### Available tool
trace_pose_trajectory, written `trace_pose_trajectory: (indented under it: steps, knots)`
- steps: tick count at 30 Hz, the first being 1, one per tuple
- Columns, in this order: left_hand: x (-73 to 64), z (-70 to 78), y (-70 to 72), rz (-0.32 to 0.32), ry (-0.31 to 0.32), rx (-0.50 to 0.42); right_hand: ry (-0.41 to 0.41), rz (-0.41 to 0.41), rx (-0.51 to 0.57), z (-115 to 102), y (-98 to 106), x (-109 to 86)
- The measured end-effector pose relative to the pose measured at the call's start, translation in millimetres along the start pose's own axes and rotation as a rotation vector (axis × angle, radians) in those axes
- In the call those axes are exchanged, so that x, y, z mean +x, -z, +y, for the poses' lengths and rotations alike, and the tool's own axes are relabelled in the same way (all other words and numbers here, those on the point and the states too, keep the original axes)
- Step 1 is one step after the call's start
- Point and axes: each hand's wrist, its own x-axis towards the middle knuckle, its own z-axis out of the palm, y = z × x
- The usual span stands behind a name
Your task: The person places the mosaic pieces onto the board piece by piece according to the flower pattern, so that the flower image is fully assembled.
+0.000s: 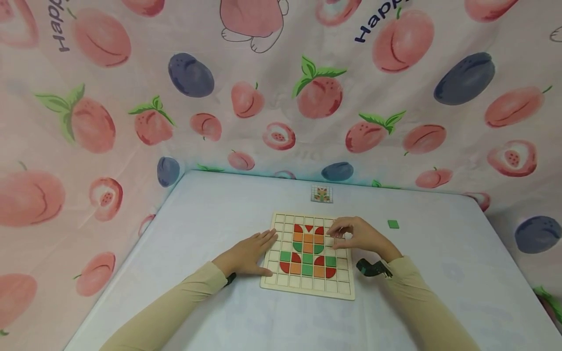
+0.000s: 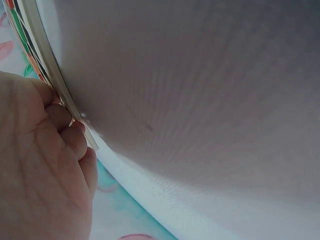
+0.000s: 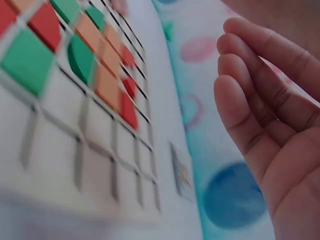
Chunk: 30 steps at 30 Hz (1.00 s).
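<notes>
A pale wooden grid board (image 1: 307, 293) lies on the table, with red, orange and green tiles set in its middle cells like a flower. My left hand (image 1: 247, 254) rests along the board's left edge, fingers stretched out and thumb near the lower left corner. In the left wrist view, this hand's fingertips (image 2: 76, 131) meet the board's side. Over the board's right columns hovers my right hand (image 1: 363, 238), fingers loosely bent. The right wrist view shows this hand (image 3: 280, 115) holding nothing, beside the tiled cells.
A small picture card (image 1: 322, 194) with a tile pattern lies behind the board. One loose green square tile (image 1: 393, 224) is on the white table (image 1: 210, 204) to the right. Fruit-printed cloth (image 1: 263, 97) hangs behind and at the left.
</notes>
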Motion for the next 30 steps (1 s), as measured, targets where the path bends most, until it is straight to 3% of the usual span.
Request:
trace_pose_trajectory:
  steps: [8, 16, 30]
  knots:
    - [-1.7, 0.5, 1.2, 0.003, 0.001, -0.001, 0.021, 0.148, -0.102, 12, 51, -28.0]
    - [-4.3, 1.8, 3.5, 0.001, -0.006, -0.012, -0.052, 0.254, -0.109, 31, 86, -55.1]
    - [-2.2, 3.1, 3.9, 0.004, -0.002, 0.001, -0.25, 0.384, -0.088, 84, 101, -86.2]
